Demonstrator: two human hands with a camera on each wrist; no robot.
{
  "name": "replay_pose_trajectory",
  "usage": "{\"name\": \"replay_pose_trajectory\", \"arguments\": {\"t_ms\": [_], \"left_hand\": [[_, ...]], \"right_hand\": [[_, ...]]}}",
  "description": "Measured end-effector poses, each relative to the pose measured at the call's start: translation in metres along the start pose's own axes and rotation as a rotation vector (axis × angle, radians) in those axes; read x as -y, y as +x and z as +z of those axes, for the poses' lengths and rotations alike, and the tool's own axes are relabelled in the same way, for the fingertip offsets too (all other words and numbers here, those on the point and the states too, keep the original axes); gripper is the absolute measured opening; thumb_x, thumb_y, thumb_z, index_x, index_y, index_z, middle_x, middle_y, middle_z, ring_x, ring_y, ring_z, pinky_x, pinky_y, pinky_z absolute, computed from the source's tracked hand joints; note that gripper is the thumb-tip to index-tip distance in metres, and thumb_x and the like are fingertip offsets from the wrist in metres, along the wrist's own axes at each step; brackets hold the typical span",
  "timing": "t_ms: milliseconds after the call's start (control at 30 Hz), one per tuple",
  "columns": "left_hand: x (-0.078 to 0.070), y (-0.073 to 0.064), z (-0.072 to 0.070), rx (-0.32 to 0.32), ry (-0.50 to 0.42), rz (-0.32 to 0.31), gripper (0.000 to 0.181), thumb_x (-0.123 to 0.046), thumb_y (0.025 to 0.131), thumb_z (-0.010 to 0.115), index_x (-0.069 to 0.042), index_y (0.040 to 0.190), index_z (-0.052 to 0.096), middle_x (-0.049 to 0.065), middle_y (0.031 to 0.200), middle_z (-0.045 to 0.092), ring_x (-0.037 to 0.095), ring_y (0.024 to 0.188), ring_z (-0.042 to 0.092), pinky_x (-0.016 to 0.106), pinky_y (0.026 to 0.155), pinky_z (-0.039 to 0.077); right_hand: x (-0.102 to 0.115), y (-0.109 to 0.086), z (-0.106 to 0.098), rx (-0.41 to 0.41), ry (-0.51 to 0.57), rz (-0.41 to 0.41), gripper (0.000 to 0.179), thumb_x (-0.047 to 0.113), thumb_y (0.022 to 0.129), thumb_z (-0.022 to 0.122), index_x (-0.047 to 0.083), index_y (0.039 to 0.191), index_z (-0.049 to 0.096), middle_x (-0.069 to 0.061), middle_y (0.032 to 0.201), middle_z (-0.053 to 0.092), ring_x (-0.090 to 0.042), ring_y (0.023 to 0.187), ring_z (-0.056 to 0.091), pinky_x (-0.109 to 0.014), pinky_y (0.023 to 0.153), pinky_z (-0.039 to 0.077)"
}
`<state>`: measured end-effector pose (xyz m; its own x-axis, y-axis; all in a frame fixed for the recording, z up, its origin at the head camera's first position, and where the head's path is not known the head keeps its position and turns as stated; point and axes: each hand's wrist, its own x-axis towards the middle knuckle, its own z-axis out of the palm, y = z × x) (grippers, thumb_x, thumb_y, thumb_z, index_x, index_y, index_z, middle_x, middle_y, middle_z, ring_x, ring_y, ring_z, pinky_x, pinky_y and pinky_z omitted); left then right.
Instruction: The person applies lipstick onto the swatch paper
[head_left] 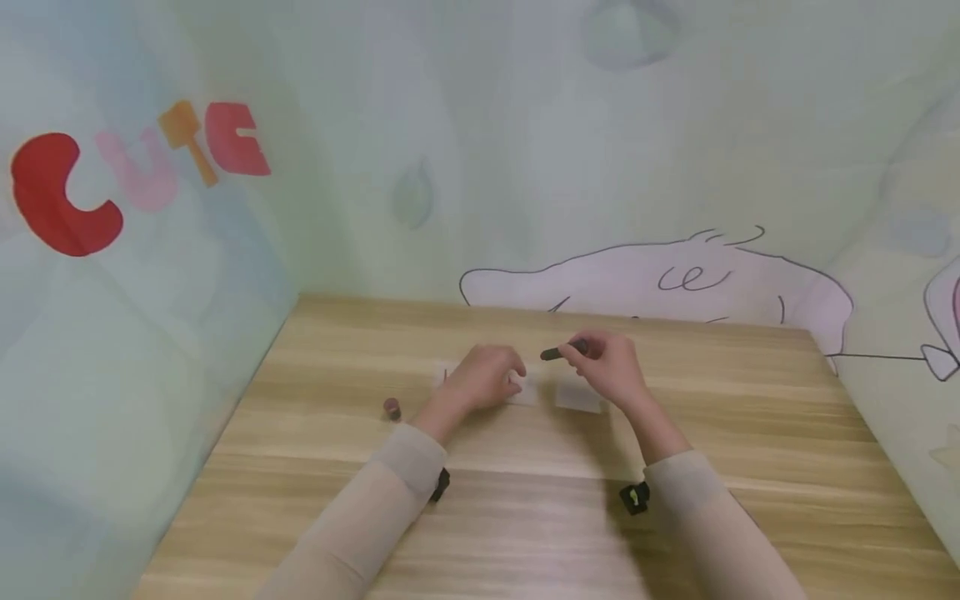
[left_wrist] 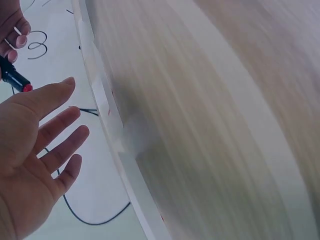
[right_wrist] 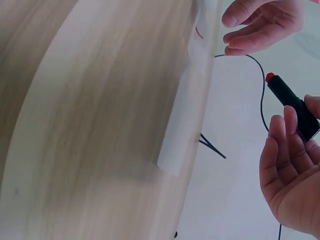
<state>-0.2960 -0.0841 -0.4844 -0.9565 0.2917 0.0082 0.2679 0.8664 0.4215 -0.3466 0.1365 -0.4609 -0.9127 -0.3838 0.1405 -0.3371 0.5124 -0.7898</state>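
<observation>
My right hand (head_left: 606,367) grips a black lipstick (head_left: 555,353) raised above the table. Its red tip points left, toward the other hand, in the right wrist view. Below it on the table is a small white paper sheet (head_left: 577,397). A second white sheet (head_left: 525,392) lies farther left, partly covered by my left hand (head_left: 480,379) from above. Red strokes show on that left sheet. My left hand holds nothing, its fingers loosely bent; the left wrist view shows thumb and fingers apart. Whether it touches the paper I cannot tell.
A small dark red and black piece (head_left: 392,408), perhaps a cap, lies left of the left forearm. The wooden table (head_left: 300,517) meets patterned walls at the back and left. Black wrist devices sit beside both sleeves.
</observation>
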Motion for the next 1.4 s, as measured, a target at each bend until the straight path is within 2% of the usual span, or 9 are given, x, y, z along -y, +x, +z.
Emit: {"name": "replay_pose_trajectory", "arguments": {"t_ms": [267,500,733,1133,1400], "left_hand": [[-0.006,0.007,0.008,-0.004,0.014,0.061,0.021,-0.019,0.093,0.075,-0.011,0.112,0.074,0.003,0.117,0.071,0.024,0.116,0.063,0.043,0.106,0.044],[-0.001,0.01,0.013,-0.011,0.017,0.084,0.019,-0.017,0.093,0.073,-0.01,0.11,0.075,0.005,0.115,0.072,0.025,0.114,0.064,0.043,0.104,0.046],[0.004,0.01,0.019,-0.027,0.021,0.103,0.019,-0.018,0.091,0.074,-0.009,0.107,0.076,0.005,0.113,0.072,0.025,0.112,0.065,0.044,0.103,0.047],[0.012,0.008,0.018,-0.003,0.03,0.09,0.018,-0.02,0.091,0.076,-0.01,0.107,0.076,0.006,0.116,0.071,0.026,0.114,0.063,0.044,0.104,0.045],[0.014,0.002,0.02,0.032,0.14,0.121,0.013,-0.022,0.091,0.076,-0.014,0.101,0.079,0.004,0.116,0.072,0.025,0.11,0.065,0.044,0.1,0.048]], "right_hand": [[-0.006,-0.003,-0.009,-0.032,-0.006,-0.008,0.017,0.023,0.095,0.073,0.006,0.092,0.072,-0.017,0.079,0.071,-0.017,0.063,0.065,-0.027,0.055,0.051],[-0.009,-0.001,-0.014,-0.063,0.0,-0.012,0.014,0.02,0.094,0.074,0.007,0.09,0.072,-0.011,0.075,0.069,-0.017,0.062,0.063,-0.026,0.052,0.047],[-0.011,-0.001,-0.009,-0.051,0.01,0.027,0.016,0.022,0.094,0.073,0.005,0.094,0.072,-0.015,0.079,0.07,-0.018,0.064,0.063,-0.028,0.054,0.049],[-0.016,0.002,0.006,-0.051,0.012,0.032,0.015,0.021,0.093,0.074,0.006,0.092,0.073,-0.007,0.075,0.068,-0.018,0.063,0.063,-0.026,0.054,0.049],[-0.017,0.003,0.014,-0.027,0.023,0.015,0.014,0.02,0.093,0.074,0.006,0.091,0.073,-0.003,0.069,0.064,-0.017,0.058,0.057,-0.022,0.046,0.039]]}}
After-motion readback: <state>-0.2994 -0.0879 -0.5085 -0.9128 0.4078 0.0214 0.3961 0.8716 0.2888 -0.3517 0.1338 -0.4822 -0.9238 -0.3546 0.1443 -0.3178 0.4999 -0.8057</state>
